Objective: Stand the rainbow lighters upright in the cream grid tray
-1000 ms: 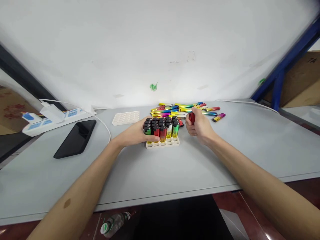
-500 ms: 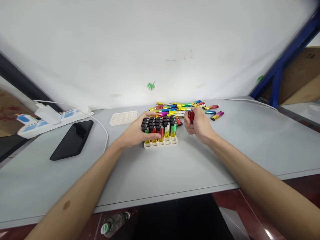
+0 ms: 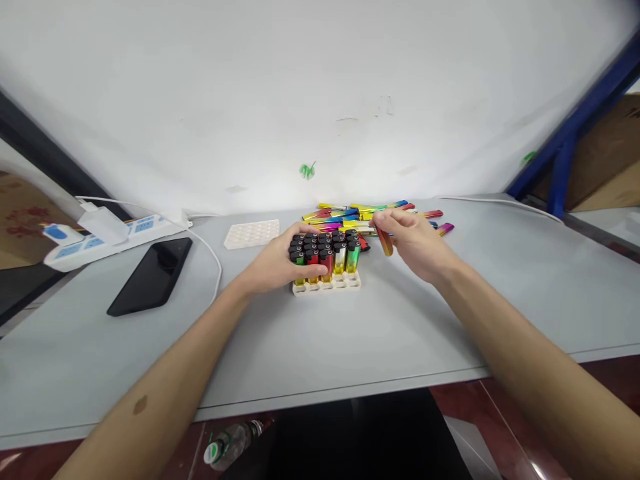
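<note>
Several lighters with black tops [image 3: 325, 257] stand upright in rows in a white holder [image 3: 327, 288] at the middle of the table. My left hand [image 3: 283, 261] is wrapped round the left side of this group, its thumb across the front lighters. Right of the holder, my right hand [image 3: 407, 239] pinches a red and yellow lighter-shaped piece [image 3: 385, 241], tilted above the table; its upper end is hidden by the fingers. Behind both hands lies a pile of shiny multicoloured pieces [image 3: 345, 215]. A red piece [image 3: 363, 244] lies beside the holder.
A second white perforated tray [image 3: 251, 234] lies behind my left hand. To the left are a black phone [image 3: 150, 277], a white cable and a power strip [image 3: 117, 241]. A wall rises behind the table [image 3: 350, 353]. A plastic bottle [image 3: 233, 443] is below the front edge.
My right hand has turned and opened out slightly, so the red and yellow piece, mostly hidden in the fist before, now shows hanging from the fingertips. My left hand stays on the lighters.
</note>
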Action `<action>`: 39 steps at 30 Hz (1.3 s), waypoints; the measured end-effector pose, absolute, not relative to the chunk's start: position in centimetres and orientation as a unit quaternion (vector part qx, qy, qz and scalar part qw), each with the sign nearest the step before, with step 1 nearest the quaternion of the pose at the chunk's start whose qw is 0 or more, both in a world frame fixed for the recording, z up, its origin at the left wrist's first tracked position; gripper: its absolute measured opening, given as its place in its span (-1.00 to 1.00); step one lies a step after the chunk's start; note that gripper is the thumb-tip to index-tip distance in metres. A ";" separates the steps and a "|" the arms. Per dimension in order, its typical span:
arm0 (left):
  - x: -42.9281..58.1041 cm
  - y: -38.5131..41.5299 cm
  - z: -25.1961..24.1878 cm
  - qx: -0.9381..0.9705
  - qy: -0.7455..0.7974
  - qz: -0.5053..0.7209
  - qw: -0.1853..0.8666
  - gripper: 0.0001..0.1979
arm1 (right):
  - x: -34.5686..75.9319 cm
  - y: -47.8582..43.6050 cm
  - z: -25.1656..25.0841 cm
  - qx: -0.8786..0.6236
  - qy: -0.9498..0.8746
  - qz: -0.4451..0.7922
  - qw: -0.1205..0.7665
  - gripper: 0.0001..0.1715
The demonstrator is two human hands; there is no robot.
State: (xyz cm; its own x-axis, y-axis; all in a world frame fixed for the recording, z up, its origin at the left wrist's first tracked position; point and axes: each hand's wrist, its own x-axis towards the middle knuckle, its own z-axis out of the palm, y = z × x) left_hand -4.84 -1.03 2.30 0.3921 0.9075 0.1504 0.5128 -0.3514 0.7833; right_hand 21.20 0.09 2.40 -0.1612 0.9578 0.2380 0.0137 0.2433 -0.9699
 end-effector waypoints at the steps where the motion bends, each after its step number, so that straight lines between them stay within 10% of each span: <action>1: -4.8 -1.0 2.3 0.767 0.463 0.297 0.331 -0.35 | 21.5 0.0 2.6 -0.399 -0.609 0.463 0.506 -0.54; 10: -4.8 -1.0 2.5 0.773 0.461 0.290 0.325 -0.33 | 21.3 -1.2 3.3 -0.383 -0.652 0.467 0.459 -0.62; 21: -4.7 -1.4 3.3 0.825 0.431 0.293 0.221 -0.22 | 18.7 -3.3 2.0 -0.390 -0.824 0.104 0.398 -0.76; 39: -2.5 -2.4 2.6 0.913 0.289 0.274 -0.089 -0.50 | 19.1 -2.7 2.0 -0.448 -0.727 0.222 0.471 -0.61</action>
